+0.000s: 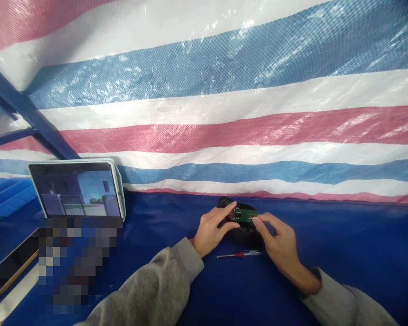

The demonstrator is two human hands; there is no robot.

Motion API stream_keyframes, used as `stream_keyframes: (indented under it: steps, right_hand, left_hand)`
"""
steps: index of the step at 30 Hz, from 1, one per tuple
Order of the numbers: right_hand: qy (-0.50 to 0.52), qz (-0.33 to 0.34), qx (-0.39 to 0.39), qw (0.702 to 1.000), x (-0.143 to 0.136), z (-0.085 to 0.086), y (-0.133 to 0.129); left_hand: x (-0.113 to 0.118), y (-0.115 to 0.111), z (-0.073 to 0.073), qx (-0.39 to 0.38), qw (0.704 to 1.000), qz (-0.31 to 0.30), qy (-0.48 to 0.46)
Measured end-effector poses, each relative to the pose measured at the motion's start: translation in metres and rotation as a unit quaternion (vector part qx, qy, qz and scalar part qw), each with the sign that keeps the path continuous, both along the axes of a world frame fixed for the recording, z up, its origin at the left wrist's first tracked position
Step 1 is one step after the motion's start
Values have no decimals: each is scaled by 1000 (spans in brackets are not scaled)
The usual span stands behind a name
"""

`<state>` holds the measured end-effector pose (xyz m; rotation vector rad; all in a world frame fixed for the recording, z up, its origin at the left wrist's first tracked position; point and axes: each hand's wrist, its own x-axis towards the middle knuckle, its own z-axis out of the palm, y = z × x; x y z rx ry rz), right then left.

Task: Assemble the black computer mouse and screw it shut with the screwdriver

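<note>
A small green circuit board (pixel 245 215) is held between my two hands in the middle of the head view. My left hand (pixel 213 226) has its index finger and thumb at the upper and lower edges of the board's left end. The fingers of my right hand (pixel 281 242) pinch the right end. Below and behind the board is a black object (pixel 226 202), mostly hidden by my hands and the board, so its kind is unclear. On the blue surface just under my hands lies a thin screwdriver-like tool (pixel 240 255) with a red and clear handle.
A tablet (pixel 78 190) in a light case stands at the left, its screen lit. A phone (pixel 13 262) lies at the far left beside a blurred-out patch. Striped plastic sheeting (pixel 245 136) hangs behind the blue tabletop (pixel 353 253). A blue metal frame (pixel 37 113) rises at left.
</note>
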<state>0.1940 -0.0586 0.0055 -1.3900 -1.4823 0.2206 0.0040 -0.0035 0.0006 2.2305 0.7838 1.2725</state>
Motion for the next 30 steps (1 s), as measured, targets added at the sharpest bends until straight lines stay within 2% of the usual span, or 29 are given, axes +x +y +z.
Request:
stream_keyframes:
  steps: [6, 12, 17, 23, 27, 30]
  right_hand:
    - [10, 32, -20, 999, -1, 2, -1]
    - [7, 36, -19, 999, -1, 0, -1]
    - [0, 41, -13, 999, -2, 3, -1]
    - [2, 46, -18, 999, -1, 3, -2]
    - [17, 24, 11, 1000, -1, 0, -3]
    - [14, 35, 28, 999, -2, -1, -3]
  left_hand:
    - [1, 1, 6, -15, 1000, -1, -13]
    - [0, 1, 5, -16, 1000, -16, -19]
    - [1, -1, 6, -34, 999, 4, -24]
    - [1, -2, 4, -15, 999, 17, -24]
    - [1, -2, 3, -16, 999, 33, -18]
    - [1, -2, 4, -22, 998, 46, -22]
